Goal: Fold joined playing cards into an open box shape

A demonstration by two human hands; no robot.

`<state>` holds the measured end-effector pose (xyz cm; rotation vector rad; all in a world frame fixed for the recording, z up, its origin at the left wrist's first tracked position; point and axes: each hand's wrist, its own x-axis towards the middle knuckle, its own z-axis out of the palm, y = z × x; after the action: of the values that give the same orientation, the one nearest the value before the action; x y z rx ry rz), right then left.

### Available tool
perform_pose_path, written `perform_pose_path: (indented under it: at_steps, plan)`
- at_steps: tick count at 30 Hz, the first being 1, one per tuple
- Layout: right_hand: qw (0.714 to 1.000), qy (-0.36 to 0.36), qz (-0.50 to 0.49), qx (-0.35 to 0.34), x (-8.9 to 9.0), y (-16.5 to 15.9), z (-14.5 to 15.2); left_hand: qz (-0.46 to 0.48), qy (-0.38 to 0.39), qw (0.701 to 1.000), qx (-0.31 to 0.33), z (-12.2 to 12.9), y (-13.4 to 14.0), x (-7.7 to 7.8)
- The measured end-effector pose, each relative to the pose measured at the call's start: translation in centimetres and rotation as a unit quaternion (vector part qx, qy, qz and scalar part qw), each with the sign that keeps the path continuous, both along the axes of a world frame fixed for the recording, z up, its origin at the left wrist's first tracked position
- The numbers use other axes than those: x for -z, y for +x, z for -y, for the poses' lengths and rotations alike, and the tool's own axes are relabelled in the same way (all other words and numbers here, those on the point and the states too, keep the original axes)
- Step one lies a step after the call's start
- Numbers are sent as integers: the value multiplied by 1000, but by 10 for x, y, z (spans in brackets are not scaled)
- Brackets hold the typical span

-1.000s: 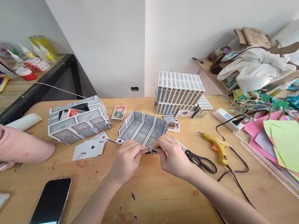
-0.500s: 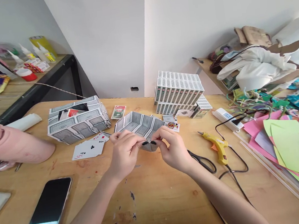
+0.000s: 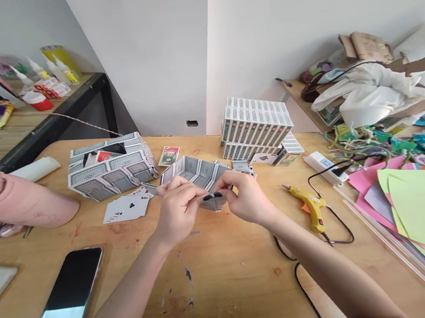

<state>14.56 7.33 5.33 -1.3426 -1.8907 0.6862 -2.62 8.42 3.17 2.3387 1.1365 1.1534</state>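
Both my hands pinch the near edge of a folded piece made of playing cards (image 3: pixel 197 174), with grey patterned card backs facing up. My left hand (image 3: pixel 178 209) grips it from the left, thumb and finger pressed together. From the right, my right hand (image 3: pixel 246 196) pinches close beside it, the thumbs almost touching. My fingers hide part of the near edge. Loose playing cards (image 3: pixel 127 207) lie face up to the left. Behind them stands a box made of cards (image 3: pixel 113 168) with an opening in its top. A card pack (image 3: pixel 169 156) lies behind the folded piece.
Stacked card packs (image 3: pixel 255 123) stand at the back right. A yellow glue gun (image 3: pixel 311 208) with its cord and a power strip (image 3: pixel 325 167) lie right, near coloured paper (image 3: pixel 415 206). A phone (image 3: pixel 70 295) and a pink bottle (image 3: pixel 27 199) are on the left.
My right hand has shifted slightly right and up, its forearm now covering the scissors. The left hand stays nearly in place. The view has tilted a little.
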Motion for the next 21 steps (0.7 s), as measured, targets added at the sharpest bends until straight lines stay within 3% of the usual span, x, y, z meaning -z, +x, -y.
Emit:
perform_pose_path:
  at_steps: [8, 13, 21]
  plan:
    - [999, 28, 15, -42, -7, 0, 1, 4, -37, 999, 8, -5, -6, -1]
    - [997, 42, 50, -29, -14, -5, 0, 1, -31, 999, 8, -7, -8, -3]
    - [996, 57, 62, -20, -9, -6, 5, -8, -8, 1000, 25, -4, -6, -4]
